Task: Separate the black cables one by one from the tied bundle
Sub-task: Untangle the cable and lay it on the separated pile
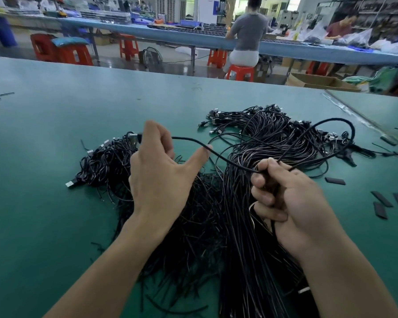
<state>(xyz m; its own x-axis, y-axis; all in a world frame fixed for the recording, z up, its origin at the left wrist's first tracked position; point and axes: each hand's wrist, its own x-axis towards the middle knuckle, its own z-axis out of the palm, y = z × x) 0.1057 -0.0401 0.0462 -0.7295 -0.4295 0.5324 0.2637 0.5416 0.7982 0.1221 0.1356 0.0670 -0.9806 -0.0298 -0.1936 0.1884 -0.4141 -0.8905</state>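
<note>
One black cable (189,139) held clear above the bundle (244,237).
Left hand (156,171) pinches its plug end (135,136); right hand (292,198) grips mid-length, isolating it.

My feed shows two bare limbs. Left hand (156,171) and right hand (292,203): uncovered. Left forearm (115,260) and right forearm (345,271): bare along the whole visible length. Fingernails (271,160) on the right hand: short, plain.

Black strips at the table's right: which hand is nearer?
Right. The right hand sits left of the black strips; the left hand is farther left along the cable both hold.
</note>
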